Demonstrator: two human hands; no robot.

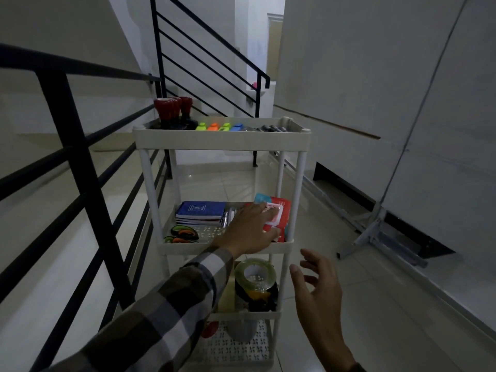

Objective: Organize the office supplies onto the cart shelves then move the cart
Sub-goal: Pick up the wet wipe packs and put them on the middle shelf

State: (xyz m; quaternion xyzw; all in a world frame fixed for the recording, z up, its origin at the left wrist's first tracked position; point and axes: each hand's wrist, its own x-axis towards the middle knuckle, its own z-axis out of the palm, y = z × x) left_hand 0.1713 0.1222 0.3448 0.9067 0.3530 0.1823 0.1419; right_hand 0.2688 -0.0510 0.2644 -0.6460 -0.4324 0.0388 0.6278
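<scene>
White plastic cart [221, 140] with four shelves, standing on a pale tiled landing, beside a black stair railing [80, 167].

On top shelf of cart: red-handled stamps [171, 110] at the railing end, then a row of small coloured highlighters [218, 127] (green, orange, green, blue), then dark pens [273, 128] at the end away from the railing.

On second shelf of cart: stack of blue notebooks [200, 212] at the railing side toward the back, scissors with green and orange handles [181, 234] in front of them near the shelf edge, some clear or silver pens [228, 217] in the middle, red and blue packets [277, 217] at the end away from the railing.

Left hand [251, 230], from a plaid sleeve [161, 312], reaching into second shelf of cart; fingers spread and fairly straight, lying on the red packets, thumb at the front rim of the shelf. Cannot tell if the packet is really grasped or only touched.

Right hand [318, 287] in the air just beside the cart post, below second shelf level; fingers loosely spread, holding nothing.

On third shelf of cart: rolls of tape [255, 275], a clear greenish one on top of darker ones.

On bottom shelf of cart: a grey round thing [241, 331] and a small red thing [209, 328], too dark to name.

Past the cart, against the wall: a large white board [402, 103] leaning on a grey metal stand [370, 232].
</scene>
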